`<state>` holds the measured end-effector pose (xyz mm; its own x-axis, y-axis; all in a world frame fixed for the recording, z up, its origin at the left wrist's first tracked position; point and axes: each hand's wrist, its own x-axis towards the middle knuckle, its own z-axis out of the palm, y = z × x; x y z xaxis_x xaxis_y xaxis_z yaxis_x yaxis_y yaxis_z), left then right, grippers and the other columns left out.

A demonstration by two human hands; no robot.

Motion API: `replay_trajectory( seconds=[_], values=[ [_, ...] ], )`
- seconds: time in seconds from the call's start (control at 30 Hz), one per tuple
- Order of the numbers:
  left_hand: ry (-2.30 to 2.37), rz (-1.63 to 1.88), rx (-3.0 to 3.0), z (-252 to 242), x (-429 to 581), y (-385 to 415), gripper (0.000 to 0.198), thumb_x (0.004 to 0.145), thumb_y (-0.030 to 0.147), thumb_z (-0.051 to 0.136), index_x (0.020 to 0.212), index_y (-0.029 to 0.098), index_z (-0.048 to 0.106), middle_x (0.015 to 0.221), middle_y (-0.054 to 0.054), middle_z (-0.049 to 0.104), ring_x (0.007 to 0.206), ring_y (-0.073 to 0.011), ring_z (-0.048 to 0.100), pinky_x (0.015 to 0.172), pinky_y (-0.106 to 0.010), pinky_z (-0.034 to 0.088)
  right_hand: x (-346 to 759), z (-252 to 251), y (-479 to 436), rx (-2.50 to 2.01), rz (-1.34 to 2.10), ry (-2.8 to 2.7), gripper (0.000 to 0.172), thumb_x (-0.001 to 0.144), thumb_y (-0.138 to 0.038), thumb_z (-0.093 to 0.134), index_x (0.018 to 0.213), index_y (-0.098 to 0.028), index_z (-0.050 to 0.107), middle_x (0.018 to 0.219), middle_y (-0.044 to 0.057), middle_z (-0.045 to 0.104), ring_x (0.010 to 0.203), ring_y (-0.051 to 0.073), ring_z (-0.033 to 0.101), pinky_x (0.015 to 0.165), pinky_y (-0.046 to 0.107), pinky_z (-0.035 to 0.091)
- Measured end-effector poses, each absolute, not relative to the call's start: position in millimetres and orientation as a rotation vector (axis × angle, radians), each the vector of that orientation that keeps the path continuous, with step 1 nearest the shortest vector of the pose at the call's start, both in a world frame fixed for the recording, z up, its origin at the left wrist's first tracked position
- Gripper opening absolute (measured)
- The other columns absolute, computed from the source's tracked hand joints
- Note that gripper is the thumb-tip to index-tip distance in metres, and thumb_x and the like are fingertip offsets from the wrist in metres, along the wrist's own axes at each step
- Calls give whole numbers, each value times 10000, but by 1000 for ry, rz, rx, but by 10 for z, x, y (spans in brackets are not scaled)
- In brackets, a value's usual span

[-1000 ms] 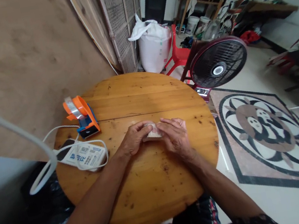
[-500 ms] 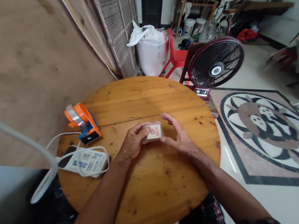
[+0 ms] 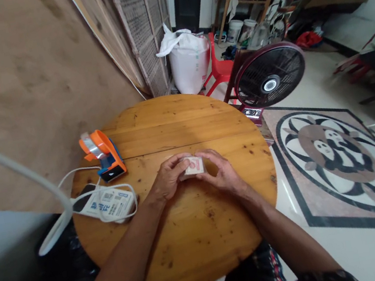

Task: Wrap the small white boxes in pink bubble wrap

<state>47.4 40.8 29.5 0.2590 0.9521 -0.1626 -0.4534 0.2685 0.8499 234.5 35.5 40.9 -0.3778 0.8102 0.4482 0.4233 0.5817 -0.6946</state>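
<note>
A small pale block with a pink printed face (image 3: pixel 194 165), perhaps a deck of cards, rests on the round wooden table (image 3: pixel 190 237) near its middle. My left hand (image 3: pixel 168 178) grips its left side with curled fingers. My right hand (image 3: pixel 221 173) closes round its right side, fingertips touching the top edge. Both forearms lie across the table's near half.
An orange and blue tape dispenser (image 3: pixel 103 154) sits at the table's left, beside a white power strip (image 3: pixel 106 204) with coiled cable. A white tube (image 3: pixel 15 171) arcs over the left. A dark floor fan (image 3: pixel 268 76), a white sack (image 3: pixel 188 60) and a red chair (image 3: pixel 218 69) stand beyond.
My right hand lifted off the block half a second ago, fingers spread, and has now closed back onto its right side. The left hand kept its hold.
</note>
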Motion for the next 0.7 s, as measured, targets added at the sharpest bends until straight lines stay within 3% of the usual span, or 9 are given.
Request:
replay_trajectory(
  seconds=[0.2,0.5,0.7],
  values=[
    [828,1087,774,294,468,421,332,655,329,816,926,163,720,850,-16,719,733,-131,633,736,-257,503,2374,385,379,-967,459,-2136,456,878,-431,626,1292,-248,571,1183,106,656,1116,247,600,968,441,493],
    [834,1070,719,272,471,426,348,639,329,828,914,149,715,847,-23,723,732,-130,631,732,-254,500,2403,322,400,-914,220,-2246,425,919,-398,568,1276,-169,603,1180,157,667,1088,257,629,949,440,533],
    [840,1072,718,267,464,424,335,645,333,823,910,159,714,852,-19,719,743,-133,629,744,-260,497,2392,307,402,-933,183,-2271,382,922,-386,571,1264,-221,616,1213,127,667,1117,249,628,957,434,530]
  ],
)
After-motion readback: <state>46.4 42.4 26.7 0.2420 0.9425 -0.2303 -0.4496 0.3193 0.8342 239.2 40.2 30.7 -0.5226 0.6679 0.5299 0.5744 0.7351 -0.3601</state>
